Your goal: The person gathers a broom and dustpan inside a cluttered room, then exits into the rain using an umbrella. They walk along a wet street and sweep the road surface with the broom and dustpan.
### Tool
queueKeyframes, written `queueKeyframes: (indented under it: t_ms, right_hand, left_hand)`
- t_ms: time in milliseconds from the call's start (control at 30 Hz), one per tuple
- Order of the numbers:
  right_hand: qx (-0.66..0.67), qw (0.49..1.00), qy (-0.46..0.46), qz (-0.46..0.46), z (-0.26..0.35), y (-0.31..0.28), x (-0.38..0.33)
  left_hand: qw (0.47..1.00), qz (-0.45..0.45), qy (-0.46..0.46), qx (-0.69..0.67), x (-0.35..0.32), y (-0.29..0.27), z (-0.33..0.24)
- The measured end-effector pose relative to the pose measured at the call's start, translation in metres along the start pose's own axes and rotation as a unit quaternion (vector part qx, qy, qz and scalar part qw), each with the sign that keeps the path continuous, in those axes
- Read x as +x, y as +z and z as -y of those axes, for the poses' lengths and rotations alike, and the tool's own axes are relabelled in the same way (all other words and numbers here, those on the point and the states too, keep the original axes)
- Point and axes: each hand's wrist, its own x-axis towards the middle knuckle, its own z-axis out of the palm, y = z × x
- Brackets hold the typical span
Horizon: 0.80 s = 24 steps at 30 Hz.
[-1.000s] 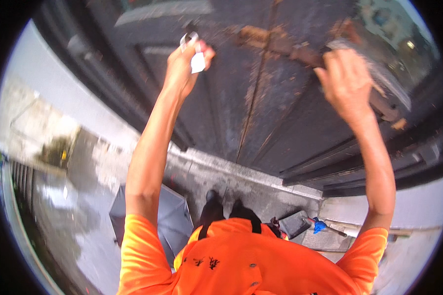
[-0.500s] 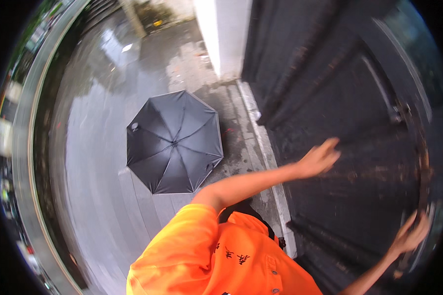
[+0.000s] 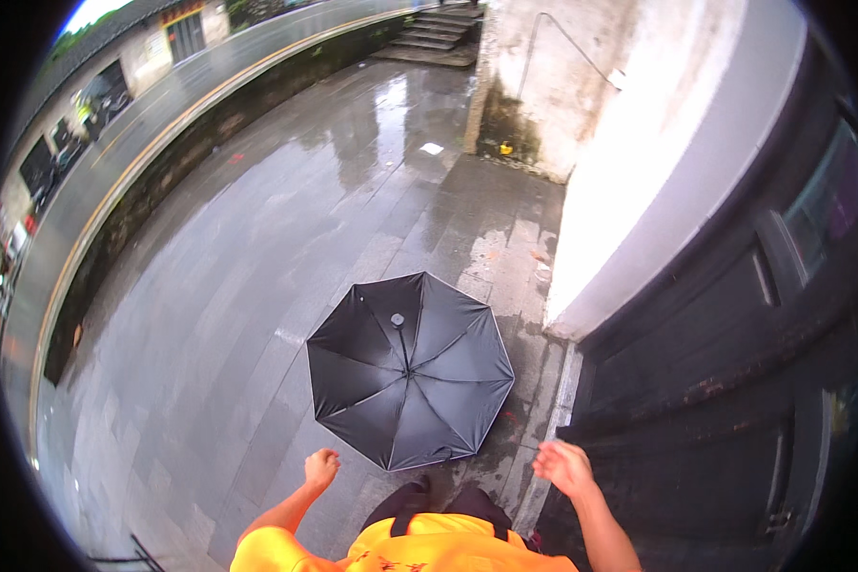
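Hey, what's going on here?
A person in an orange shirt is standing on wet pavement, with a dark door to the right. An open black umbrella lies ahead, its handle pointing up. The left hand, fingers curled, and the right hand, loosely open, are out on either side of its near edge; neither appears to touch it.

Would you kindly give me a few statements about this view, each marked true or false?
1. The umbrella is folded shut. False: it lies open on the pavement.
2. The dark door is on the picture's right. True.
3. The right hand grips the umbrella. False: that hand is apart from it.
4. The left hand is apart from the umbrella. True.
5. The shirt is blue. False: it is orange.
6. The pavement looks wet, with reflections. True.
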Motion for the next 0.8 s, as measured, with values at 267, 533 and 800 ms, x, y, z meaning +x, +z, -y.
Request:
queueKeyframes:
  t_ms: [267,533,800]
  right_hand:
    - [-0.142,0.973,0.167,0.068,0.027,0.130,0.273]
    - [-0.145,0.934,0.325,0.035,-0.014,0.174,0.496]
    - [-0.289,0.903,0.307,0.083,-0.065,0.237,0.531]
  left_hand:
    - [0.867,-0.163,-0.400,-0.248,-0.242,0.068,0.072]
    - [0.571,-0.197,-0.623,-0.498,-0.426,0.201,-0.039]
    - [0.537,-0.262,-0.618,-0.510,-0.450,0.291,-0.103]
